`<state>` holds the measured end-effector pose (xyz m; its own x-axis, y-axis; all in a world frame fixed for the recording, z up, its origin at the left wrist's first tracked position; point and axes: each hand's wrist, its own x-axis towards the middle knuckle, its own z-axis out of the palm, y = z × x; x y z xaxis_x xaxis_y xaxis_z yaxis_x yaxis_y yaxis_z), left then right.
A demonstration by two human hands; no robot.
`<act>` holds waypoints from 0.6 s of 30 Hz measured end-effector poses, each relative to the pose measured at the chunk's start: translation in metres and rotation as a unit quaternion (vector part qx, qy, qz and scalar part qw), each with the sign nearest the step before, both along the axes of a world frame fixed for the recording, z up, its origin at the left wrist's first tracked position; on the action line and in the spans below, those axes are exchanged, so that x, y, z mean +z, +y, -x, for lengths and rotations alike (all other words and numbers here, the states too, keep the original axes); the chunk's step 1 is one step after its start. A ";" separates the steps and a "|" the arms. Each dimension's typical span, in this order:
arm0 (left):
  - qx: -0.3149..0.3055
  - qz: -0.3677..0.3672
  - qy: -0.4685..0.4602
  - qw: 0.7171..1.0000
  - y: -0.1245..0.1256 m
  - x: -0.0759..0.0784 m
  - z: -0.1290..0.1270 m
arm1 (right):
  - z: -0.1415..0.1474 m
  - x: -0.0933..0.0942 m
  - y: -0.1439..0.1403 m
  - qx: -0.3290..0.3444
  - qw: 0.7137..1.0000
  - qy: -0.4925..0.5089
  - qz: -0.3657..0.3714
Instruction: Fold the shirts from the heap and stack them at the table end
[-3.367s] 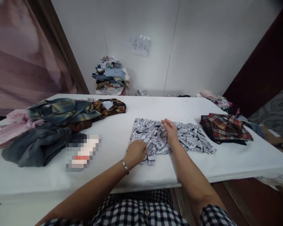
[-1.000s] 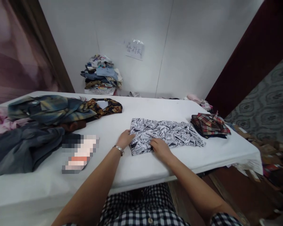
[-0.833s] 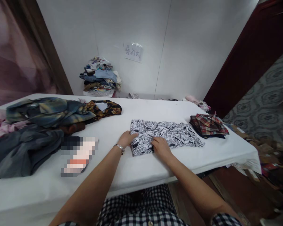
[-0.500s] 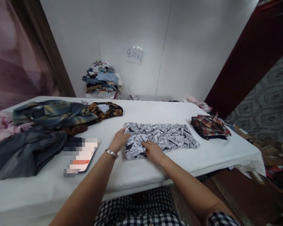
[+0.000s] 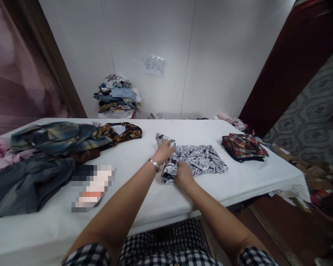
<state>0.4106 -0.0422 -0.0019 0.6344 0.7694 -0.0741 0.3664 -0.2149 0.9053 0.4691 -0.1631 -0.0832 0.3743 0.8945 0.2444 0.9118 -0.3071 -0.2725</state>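
A black-and-white printed shirt (image 5: 202, 159) lies on the white table (image 5: 144, 199), its left end lifted and turned over toward the right. My left hand (image 5: 165, 150), with a silver bracelet at the wrist, grips the raised left part. Closed on the near side of the same fold is my right hand (image 5: 184, 175); some of its fingertips are hidden by the cloth. The right part of the shirt rests flat on the table.
To the right sits a folded red plaid shirt (image 5: 245, 145) on dark cloth. Loose garments (image 5: 30, 181) cover the left side, beside a blurred-out phone (image 5: 96, 188). A clothes pile (image 5: 118, 94) stands by the wall under a paper sign (image 5: 154, 66).
My left hand has moved right, carrying the shirt's left end up and over. My right hand stays near the fold. The view has shifted slightly.
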 end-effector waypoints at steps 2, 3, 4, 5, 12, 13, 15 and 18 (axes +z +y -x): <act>-0.038 0.018 -0.002 0.999 -0.019 -0.002 -0.030 | -0.013 0.002 -0.009 -0.009 0.999 0.051 0.010; -0.063 0.030 -0.005 0.998 -0.029 -0.005 -0.041 | -0.020 0.003 -0.015 0.006 0.996 0.087 0.001; -0.089 0.042 -0.011 0.995 -0.038 -0.008 -0.049 | -0.028 0.006 -0.023 0.031 0.991 0.127 -0.014; -0.115 0.052 -0.018 0.992 -0.046 -0.013 -0.054 | -0.036 0.008 -0.033 0.061 0.983 0.170 -0.033; -0.077 -0.051 -0.068 0.993 -0.023 -0.030 -0.018 | -0.089 0.014 -0.110 -0.023 0.881 0.472 -0.010; -0.036 -0.083 -0.052 0.995 -0.013 -0.032 -0.008 | -0.093 0.013 -0.113 -0.061 0.867 0.494 -0.032; 0.028 -0.120 -0.006 0.992 0.002 -0.037 0.009 | -0.098 0.013 -0.113 -0.124 0.831 0.533 -0.100; 0.029 -0.161 0.036 0.986 -0.001 -0.049 0.033 | -0.094 0.013 -0.103 -0.154 0.802 0.559 -0.142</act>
<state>0.3771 -0.0430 -0.0511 0.5903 0.7956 0.1364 0.4483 -0.4637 0.7642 0.5628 -0.2665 -0.0705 0.6944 0.6847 -0.2212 -0.0590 -0.2521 -0.9659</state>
